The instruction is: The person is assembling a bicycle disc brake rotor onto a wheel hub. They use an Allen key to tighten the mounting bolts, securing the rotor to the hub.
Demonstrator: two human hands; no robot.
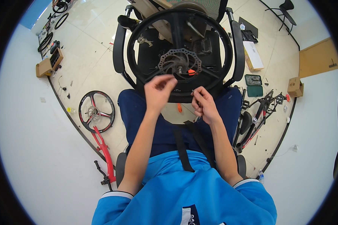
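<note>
A black spoked wheel (229, 48) lies flat across a black chair in front of me, with a silver disc brake rotor (193, 60) at its hub. A threaded axle (180, 70) sticks up from the rotor's middle. My left hand (158, 93), slightly blurred, hovers at the rotor's near left edge, fingers curled and tips drawn together; whatever they hold is hidden. At the wheel's near right rim is my right hand (204, 104), its thumb and forefinger pinched on a small dark piece (192, 92) too tiny to name.
Chair armrests (119, 50) flank the wheel. Another spoked wheel (112, 112) with a red bicycle frame (106, 152) leans at the left wall. A black and red bicycle frame (260, 116), a green case (254, 91) and cardboard boxes (295, 87) lie to the right. An orange object (179, 108) is between my knees.
</note>
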